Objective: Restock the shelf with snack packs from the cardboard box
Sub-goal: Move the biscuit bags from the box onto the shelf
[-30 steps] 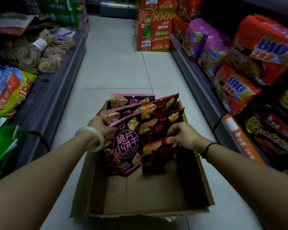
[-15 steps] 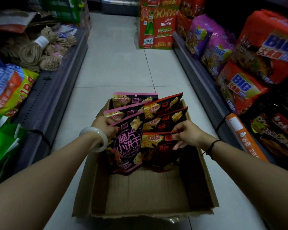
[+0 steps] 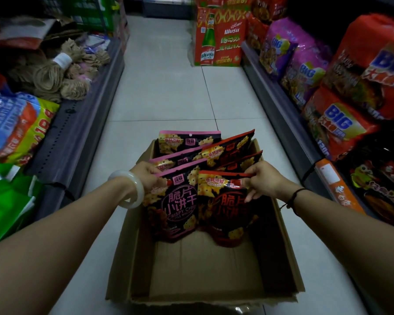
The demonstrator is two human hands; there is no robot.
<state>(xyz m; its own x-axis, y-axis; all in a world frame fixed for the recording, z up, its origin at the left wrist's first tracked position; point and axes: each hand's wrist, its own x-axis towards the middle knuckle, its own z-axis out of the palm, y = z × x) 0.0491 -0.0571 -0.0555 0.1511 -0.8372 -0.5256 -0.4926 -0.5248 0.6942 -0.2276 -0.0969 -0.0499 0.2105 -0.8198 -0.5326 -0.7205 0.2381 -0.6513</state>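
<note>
My right hand [image 3: 263,178] pinched red pack [image 3: 225,208] by top edge, raised higher than second before, mid-frame, bottom inside cardboard box [image 3: 280,258]; left hand [image 3: 148,176] pinched pink pack [image 3: 175,208] corner. Judged both ready for shelf [image 3: 282,110]

CRISPY CHIP on snack pack [image 3: 178,208], Wusu on carton [image 3: 228,39]

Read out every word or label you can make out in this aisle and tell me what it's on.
"脆片小饼干", "CRISPY CHI": pink-edged black snack pack, pinched by the left hand.
"CRISPY·RICH": red-edged black snack pack, pinched by the right hand.
"WUSU": red carton picturing a green bottle.
"BIG": orange plastic multipack and purple plastic multipack.
Too blurred to read: blue-and-yellow bag, orange shelf strip.
</note>
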